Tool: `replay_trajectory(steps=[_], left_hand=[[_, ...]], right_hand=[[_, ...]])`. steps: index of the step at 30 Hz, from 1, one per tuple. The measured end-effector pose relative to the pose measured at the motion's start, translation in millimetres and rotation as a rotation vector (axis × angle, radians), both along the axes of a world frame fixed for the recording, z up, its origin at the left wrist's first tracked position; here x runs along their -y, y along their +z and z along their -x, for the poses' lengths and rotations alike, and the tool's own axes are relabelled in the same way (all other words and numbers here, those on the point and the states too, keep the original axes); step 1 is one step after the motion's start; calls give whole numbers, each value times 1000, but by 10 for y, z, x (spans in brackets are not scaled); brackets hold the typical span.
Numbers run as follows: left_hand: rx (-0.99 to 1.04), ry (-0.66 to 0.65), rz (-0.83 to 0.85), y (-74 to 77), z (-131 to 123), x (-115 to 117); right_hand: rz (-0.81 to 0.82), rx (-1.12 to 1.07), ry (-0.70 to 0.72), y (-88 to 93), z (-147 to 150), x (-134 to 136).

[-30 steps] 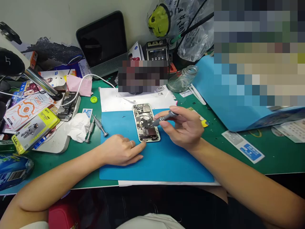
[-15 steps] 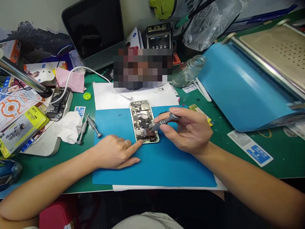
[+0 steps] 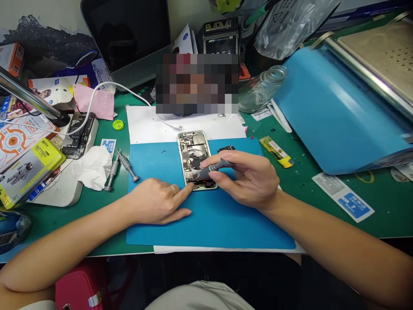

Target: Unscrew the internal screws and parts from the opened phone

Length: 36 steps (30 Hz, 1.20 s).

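Note:
An opened phone (image 3: 193, 148) lies upright in view on the blue mat (image 3: 209, 224), with its inner boards and parts exposed. My left hand (image 3: 158, 200) presses its outstretched index finger on the phone's lower left corner; the thumb is stretched out and the other fingers are curled. My right hand (image 3: 248, 178) pinches a grey pry tool (image 3: 213, 168) with a ridged handle. Its tapered end reaches over the lower part of the phone, where the exact contact is hard to make out. A small dark part (image 3: 226, 148) lies behind my right fingers.
Two screwdrivers (image 3: 127, 165) and a crumpled tissue (image 3: 93, 165) lie left of the mat, near another opened phone (image 3: 79, 137). A white cable (image 3: 129, 88) ends above the phone. A glass jar (image 3: 263, 90) leans behind; a yellow packet (image 3: 276, 151) lies right.
My right hand and the pry tool have shifted left across the phone's lower part. My left finger keeps its place on the corner. The camera view has moved slightly.

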State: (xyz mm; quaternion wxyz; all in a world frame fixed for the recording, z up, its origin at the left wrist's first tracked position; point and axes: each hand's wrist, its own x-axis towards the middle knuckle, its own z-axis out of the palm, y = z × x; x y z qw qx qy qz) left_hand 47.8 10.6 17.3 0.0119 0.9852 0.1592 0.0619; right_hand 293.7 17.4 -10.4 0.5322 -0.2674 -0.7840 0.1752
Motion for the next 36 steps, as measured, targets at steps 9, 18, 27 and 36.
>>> replay_trajectory(steps=[9,18,27,36], left_hand=[[-27,10,10,-21,8,4],[-17,8,20,-19,6,8],[32,10,-8,-23,22,9],[-40,20,11,-21,19,5]], right_hand=[[-87,46,29,9,30,-20],[-166,129,1,67,58,-30],[-273,179,-51,86,139,-17],[-300,156,-48,37,144,-30]])
